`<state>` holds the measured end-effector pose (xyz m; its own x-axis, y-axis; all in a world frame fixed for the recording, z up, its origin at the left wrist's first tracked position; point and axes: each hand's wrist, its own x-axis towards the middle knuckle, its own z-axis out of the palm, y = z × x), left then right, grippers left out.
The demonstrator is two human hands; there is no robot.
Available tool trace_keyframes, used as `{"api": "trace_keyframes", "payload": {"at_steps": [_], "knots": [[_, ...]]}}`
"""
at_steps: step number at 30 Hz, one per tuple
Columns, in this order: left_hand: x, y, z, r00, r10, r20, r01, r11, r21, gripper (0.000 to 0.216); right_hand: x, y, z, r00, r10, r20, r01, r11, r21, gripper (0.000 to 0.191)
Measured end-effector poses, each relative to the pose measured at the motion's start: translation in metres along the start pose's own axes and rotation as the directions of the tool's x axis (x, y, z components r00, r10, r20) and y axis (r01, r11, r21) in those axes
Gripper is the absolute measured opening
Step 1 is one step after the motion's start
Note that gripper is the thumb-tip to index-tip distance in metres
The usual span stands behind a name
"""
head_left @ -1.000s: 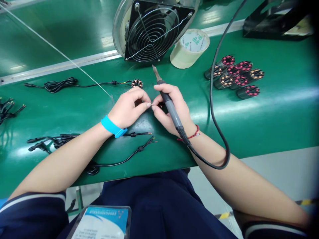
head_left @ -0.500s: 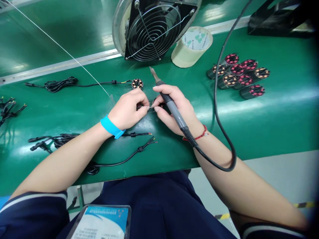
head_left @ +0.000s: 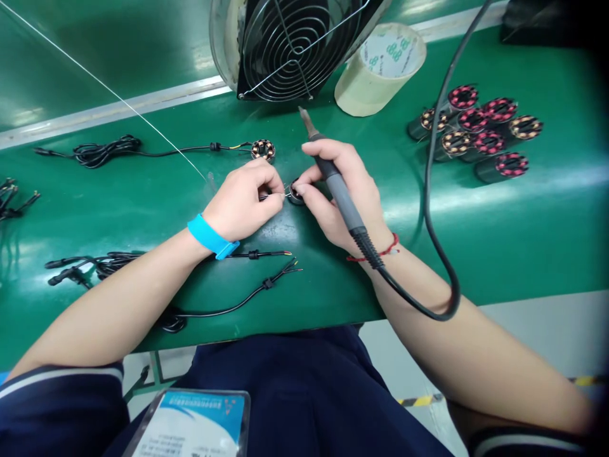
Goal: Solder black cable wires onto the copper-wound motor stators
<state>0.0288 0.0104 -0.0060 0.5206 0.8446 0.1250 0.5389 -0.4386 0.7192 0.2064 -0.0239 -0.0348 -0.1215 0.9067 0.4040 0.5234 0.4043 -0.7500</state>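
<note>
My left hand (head_left: 245, 202), with a blue wristband, pinches a thin wire end at the middle of the green bench. My right hand (head_left: 340, 193) is closed around a soldering iron (head_left: 339, 187), its tip pointing up and away toward the fan, while thumb and forefinger press on a small round coil part (head_left: 295, 192). The two hands' fingertips nearly meet over that part. The iron's black cord (head_left: 431, 209) loops round my right forearm.
A wire-guarded fan (head_left: 295, 47) and a tape roll (head_left: 380, 68) stand at the back. Several dark cylindrical motors (head_left: 476, 130) lie at the right. A wired coil (head_left: 262, 150) and black cables (head_left: 102, 151) lie left; more cables (head_left: 228, 279) sit near the front edge.
My right hand has shifted slightly up and right with the iron; the small coil part now shows between my fingertips. The view has tilted a little.
</note>
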Motion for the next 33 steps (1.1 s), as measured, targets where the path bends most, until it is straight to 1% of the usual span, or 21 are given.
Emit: {"api": "trace_keyframes", "payload": {"at_steps": [4, 9, 10, 14, 16, 18, 20, 23, 26, 30, 33], "knots": [[0.0, -0.002, 0.002, 1.0, -0.008, -0.019, 0.009, 1.0, 0.009, 0.009, -0.002, -0.001, 0.002, 0.999, 0.006, -0.034, -0.005, 1.0, 0.026, 0.042], [-0.001, -0.003, 0.006, 0.999, 0.018, -0.051, -0.017, 1.0, 0.025, 0.01, -0.008, -0.008, -0.014, 0.99, 0.075, -0.117, -0.062, 0.992, 0.111, 0.03], [-0.001, -0.002, 0.007, 0.998, 0.026, -0.058, -0.024, 0.999, 0.03, 0.011, -0.009, -0.01, -0.018, 0.989, 0.063, -0.131, -0.049, 0.993, 0.104, 0.028], [-0.001, 0.0, 0.01, 0.997, 0.048, -0.068, -0.043, 0.997, 0.064, 0.013, -0.009, -0.016, -0.029, 0.978, -0.051, -0.202, 0.05, 0.999, -0.008, 0.018], [-0.001, 0.001, 0.012, 0.996, 0.054, -0.067, -0.048, 0.996, 0.077, 0.014, -0.009, -0.016, -0.031, 0.964, -0.074, -0.257, 0.081, 0.997, 0.017, 0.015], [-0.001, 0.002, 0.012, 0.997, 0.051, -0.06, -0.046, 0.996, 0.083, 0.015, -0.011, -0.016, -0.033, 0.948, -0.074, -0.311, 0.098, 0.993, 0.063, 0.009], [-0.001, 0.003, 0.013, 0.997, 0.043, -0.056, -0.038, 0.996, 0.082, 0.016, -0.013, -0.017, -0.034, 0.934, -0.076, -0.348, 0.108, 0.991, 0.072, 0.004], [-0.002, 0.005, 0.013, 0.998, 0.028, -0.059, -0.023, 0.997, 0.08, 0.017, -0.016, -0.02, -0.037, 0.934, -0.057, -0.352, 0.086, 0.994, 0.066, 0.008], [-0.002, 0.005, 0.013, 0.998, 0.019, -0.059, -0.013, 0.996, 0.087, 0.016, -0.017, -0.023, -0.038, 0.945, -0.053, -0.323, 0.073, 0.996, 0.049, 0.01], [-0.002, 0.006, 0.013, 0.998, 0.008, -0.055, -0.003, 0.996, 0.084, 0.018, -0.017, -0.022, -0.037, 0.951, -0.073, -0.301, 0.08, 0.997, 0.012, 0.012], [-0.001, 0.005, 0.013, 0.999, -0.001, -0.053, 0.006, 0.996, 0.087, 0.018, -0.016, -0.02, -0.035, 0.939, -0.107, -0.327, 0.113, 0.994, -0.002, 0.011]]}}
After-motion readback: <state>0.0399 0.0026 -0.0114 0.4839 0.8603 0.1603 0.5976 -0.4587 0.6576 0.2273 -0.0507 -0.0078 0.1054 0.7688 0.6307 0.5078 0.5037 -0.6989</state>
